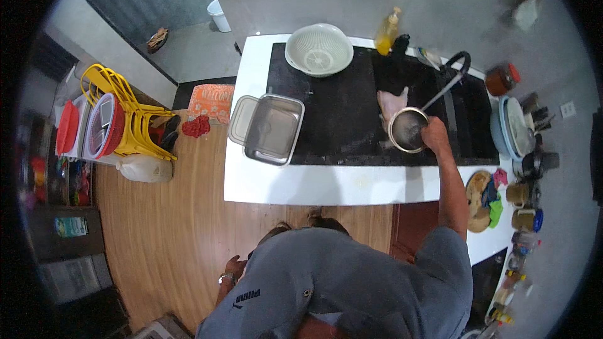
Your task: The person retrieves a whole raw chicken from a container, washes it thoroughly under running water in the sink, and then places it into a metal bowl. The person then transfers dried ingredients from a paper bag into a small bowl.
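Note:
My right hand (pixel 434 134) grips the rim of a round metal pot (pixel 409 130) in the black sink (pixel 337 117). Cloudy, stirred-up water shows inside it. From the black curved faucet (pixel 459 59) a pale straight line, a stream or spout, runs down to the pot's far rim. Partly hidden behind the pot lies a piece of raw poultry (pixel 392 103) with pale pink skin. My left hand (pixel 235 266) hangs beside my body over the floor, wearing a wristwatch; it holds nothing and its fingers look apart.
A pale strainer basket (pixel 319 52) stands at the sink's back left. Nearer sits a rectangular metal tray (pixel 274 129), overlapping a translucent lid (pixel 243 120). A yellow soap bottle (pixel 387 33) is by the wall. On the right are a blue basin (pixel 506 127) and a wooden board (pixel 478 202).

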Tool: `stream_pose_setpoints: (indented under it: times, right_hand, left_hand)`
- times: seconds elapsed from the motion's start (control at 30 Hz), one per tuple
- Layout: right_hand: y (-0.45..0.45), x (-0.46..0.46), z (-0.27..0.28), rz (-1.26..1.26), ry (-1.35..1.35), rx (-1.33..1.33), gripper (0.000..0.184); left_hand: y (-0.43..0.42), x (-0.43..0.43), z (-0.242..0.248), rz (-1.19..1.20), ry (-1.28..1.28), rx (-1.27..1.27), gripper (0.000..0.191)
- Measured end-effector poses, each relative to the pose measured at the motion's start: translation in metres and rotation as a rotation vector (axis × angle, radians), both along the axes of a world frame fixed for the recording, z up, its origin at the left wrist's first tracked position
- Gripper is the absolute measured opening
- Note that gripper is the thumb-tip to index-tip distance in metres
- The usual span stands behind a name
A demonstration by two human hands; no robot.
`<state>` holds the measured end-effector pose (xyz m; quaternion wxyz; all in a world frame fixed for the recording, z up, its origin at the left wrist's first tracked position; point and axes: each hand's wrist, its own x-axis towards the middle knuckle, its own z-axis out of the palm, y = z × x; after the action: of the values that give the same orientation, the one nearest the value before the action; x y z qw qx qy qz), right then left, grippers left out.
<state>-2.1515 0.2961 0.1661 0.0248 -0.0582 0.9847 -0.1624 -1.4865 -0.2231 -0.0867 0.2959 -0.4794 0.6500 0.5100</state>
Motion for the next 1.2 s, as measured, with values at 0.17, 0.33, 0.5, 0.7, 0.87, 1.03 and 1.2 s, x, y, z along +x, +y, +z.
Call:
stream_pose_setpoints:
  times: [0.17,0.33,0.5,0.7,0.87,1.03,1.2]
  right_hand:
    - [-0.018,0.094,0.021,-0.045,-0.210,-0.759,0.023]
    - [-0.039,0.228,0.012,-0.340,-0.354,-0.954,0.028]
    - [-0.089,0.385,-0.052,-0.510,-0.440,-1.036,0.048]
    - [-0.113,0.571,-0.039,-0.783,-0.422,-1.236,0.047]
    - [-0.098,0.699,-0.009,-1.046,-0.183,-1.108,0.061]
    - [-0.059,0.823,-0.038,-1.175,0.381,-1.033,0.055]
    - [-0.013,0.967,-0.010,-1.358,0.512,-1.017,0.051]
  left_hand:
    - [-0.054,-0.064,0.003,-0.941,-0.005,-0.335,0.068]
    - [-0.014,-0.239,0.122,-0.825,0.345,-0.097,0.060]
    - [0.092,-0.281,0.186,-0.445,0.604,0.924,0.069]
    - [0.199,-0.227,0.196,-0.677,0.306,1.386,0.066]
    - [0.268,-0.152,0.205,-0.871,-0.011,1.319,0.046]
    - [0.370,-0.039,0.217,-0.995,-0.158,1.322,0.052]
    - [0.467,0.098,0.228,-1.133,-0.243,1.347,0.053]
